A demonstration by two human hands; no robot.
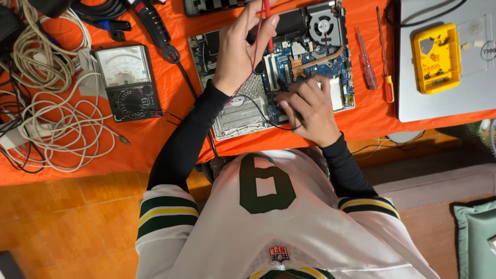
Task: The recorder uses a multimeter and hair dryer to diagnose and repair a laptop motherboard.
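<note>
An opened laptop with its blue motherboard [289, 62] and fan [324, 25] bare lies on an orange cloth [155, 129]. My left hand [238, 49] is raised over the board's left part and pinches a red test probe [267, 26] upright between the fingers. My right hand [306, 109] rests on the board's lower edge, closed on a black probe whose tip is hidden under the fingers. Thin red and black leads [170, 118] run from the probes left to an analogue multimeter [126, 81].
Tangled white cables [49, 113] lie at the far left. Two screwdrivers [386, 62] sit right of the board. A yellow parts case [436, 58] lies on a closed grey laptop [449, 98]. Black pliers [155, 26] lie at the top. A green cushion [478, 237] sits bottom right.
</note>
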